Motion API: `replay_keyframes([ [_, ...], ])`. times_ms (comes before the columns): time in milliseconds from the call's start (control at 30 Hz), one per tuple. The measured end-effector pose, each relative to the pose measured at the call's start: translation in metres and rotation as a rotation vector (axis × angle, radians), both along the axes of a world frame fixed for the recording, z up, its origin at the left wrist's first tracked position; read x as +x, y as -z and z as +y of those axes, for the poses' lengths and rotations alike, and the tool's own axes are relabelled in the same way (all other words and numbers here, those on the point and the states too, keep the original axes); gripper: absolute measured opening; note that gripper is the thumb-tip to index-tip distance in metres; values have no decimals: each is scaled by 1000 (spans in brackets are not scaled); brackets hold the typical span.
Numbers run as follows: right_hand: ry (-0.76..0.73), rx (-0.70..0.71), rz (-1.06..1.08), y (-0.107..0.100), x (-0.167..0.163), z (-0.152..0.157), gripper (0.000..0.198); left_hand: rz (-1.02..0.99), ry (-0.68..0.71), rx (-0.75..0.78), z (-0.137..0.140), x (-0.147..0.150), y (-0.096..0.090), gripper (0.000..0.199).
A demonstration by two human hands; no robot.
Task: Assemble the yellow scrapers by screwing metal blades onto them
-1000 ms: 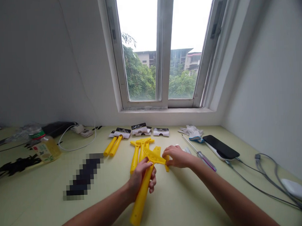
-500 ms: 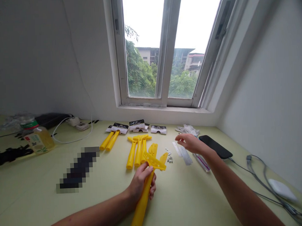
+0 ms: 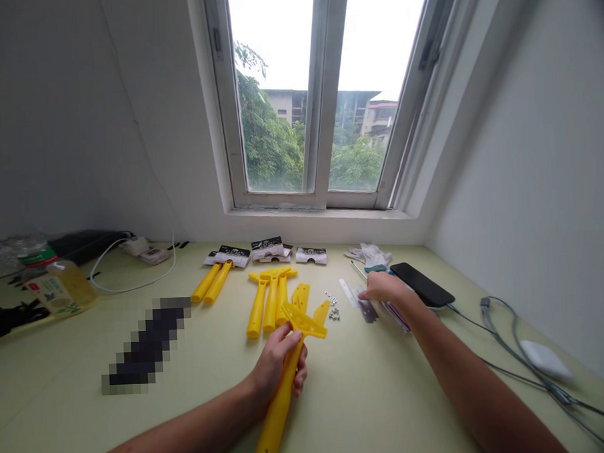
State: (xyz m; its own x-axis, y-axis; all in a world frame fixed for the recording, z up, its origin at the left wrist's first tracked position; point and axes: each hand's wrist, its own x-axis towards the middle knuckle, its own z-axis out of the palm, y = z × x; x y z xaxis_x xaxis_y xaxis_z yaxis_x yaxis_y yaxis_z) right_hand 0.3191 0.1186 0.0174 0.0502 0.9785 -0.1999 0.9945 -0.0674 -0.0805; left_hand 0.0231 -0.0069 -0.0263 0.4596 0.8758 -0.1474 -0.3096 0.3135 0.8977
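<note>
- While the left grip (image 3: 272, 358) holds the yellow handle (image 3: 278, 414), steadiness should help.
- Right grip (image 3: 386, 288), hold unclear, should pinch thin strips (image 3: 370, 312) singly, by edges.

A bright yellow plastic handle (image 3: 283, 386) with a long rounded shaft and a flat T-shaped head, gripped just below the head, its shaft slanting forward and rightward, a small hole near the lower end. Right of this handle's head, well apart from it, lie a pale, thin rectangular strip (image 3: 346, 293) and, just beside, darker shiny grey strips (image 3: 369, 312), partly covered, their number unclear
</note>
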Motion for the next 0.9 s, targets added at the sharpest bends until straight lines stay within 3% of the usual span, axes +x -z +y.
replay_keyframes([
  [100, 23, -40, -68, 0, -3, 3, 40, 3, 3, -5, 0, 0, 0, 23],
  [333, 11, -222, -147, -5, -5, 12, 28, -7, 5, -26, -1, 0, -2, 27],
  [500, -7, -272, -147, -7, -4, 12, 29, -22, 12, -25, 0, -1, 0, 29],
  [900, -40, -127, -61, -17, -11, -1, 18, -27, 23, -8, 1, 0, -1, 23],
])
